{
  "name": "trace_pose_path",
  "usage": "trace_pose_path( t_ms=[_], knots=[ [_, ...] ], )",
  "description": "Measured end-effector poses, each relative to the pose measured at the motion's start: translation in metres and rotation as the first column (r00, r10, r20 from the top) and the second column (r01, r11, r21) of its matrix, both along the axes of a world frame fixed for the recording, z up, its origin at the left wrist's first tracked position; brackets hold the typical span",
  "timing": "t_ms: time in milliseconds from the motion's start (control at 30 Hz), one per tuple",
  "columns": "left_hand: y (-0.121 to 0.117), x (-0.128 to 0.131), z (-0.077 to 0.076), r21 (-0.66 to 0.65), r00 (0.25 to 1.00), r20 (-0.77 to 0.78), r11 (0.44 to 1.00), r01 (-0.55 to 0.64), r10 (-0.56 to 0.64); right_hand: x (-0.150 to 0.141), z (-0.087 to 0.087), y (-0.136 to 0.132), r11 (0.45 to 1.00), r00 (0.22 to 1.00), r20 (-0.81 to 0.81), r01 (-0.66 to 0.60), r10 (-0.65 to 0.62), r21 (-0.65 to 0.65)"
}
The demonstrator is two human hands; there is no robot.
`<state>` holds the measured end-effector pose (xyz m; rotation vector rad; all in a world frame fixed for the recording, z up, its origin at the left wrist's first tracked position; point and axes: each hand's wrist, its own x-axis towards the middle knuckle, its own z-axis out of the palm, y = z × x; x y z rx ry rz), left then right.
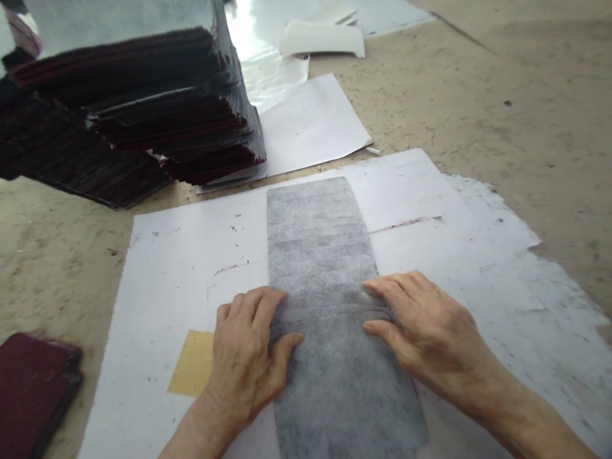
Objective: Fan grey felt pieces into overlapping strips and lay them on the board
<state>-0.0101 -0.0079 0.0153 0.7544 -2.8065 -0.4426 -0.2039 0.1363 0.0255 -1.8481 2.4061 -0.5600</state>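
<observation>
A long grey fabric-like sheet (pixel 320 255) lies on white paper, running away from me, with faint cross creases. My left hand (pixel 248 350) grips its left edge, with thumb and fingers on the grey surface. On the opposite edge, my right hand (pixel 425 325) holds the sheet in the same way, thumb apart from the fingertips. Small wrinkles run across the sheet between both hands. A yellow paper piece (pixel 191 363) sits partly behind my left wrist.
Tall stacks of dark red, grey-backed pieces (pixel 157 108) stand at the upper left. A dark red block (pixel 36 389) is at the lower left. White paper (pixel 167 268) covers the worktable (pixel 526 95) under the sheet. A curved white piece (pixel 322 39) lies at the back.
</observation>
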Motion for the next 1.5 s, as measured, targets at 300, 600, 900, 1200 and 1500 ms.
trace_pose_path(
  t_ms=[300, 600, 900, 1200, 1500],
  knots=[
    [0.002, -0.004, 0.005, 0.252, 0.951, 0.17, 0.921, -0.296, 0.259, 0.015, 0.001, 0.004, 0.919, 0.91, 0.155, 0.362, -0.385, 0.157],
    [0.006, 0.009, 0.006, 0.467, 0.914, 0.192, 0.786, -0.405, 0.357, 0.013, 0.001, 0.009, 0.889, 0.766, 0.451, 0.394, -0.458, 0.233],
    [0.001, 0.008, 0.004, 0.53, 0.916, 0.162, 0.75, -0.395, 0.367, 0.008, 0.003, 0.008, 0.91, 0.788, 0.456, 0.358, -0.414, 0.208],
    [0.001, 0.007, 0.004, 0.486, 0.94, 0.135, 0.806, -0.338, 0.313, 0.008, 0.001, 0.008, 0.911, 0.808, 0.421, 0.36, -0.413, 0.204],
    [0.003, 0.008, 0.002, 0.433, 0.947, 0.113, 0.843, -0.319, 0.301, 0.011, 0.003, 0.004, 0.897, 0.8, 0.406, 0.384, -0.441, 0.218]
  ],
)
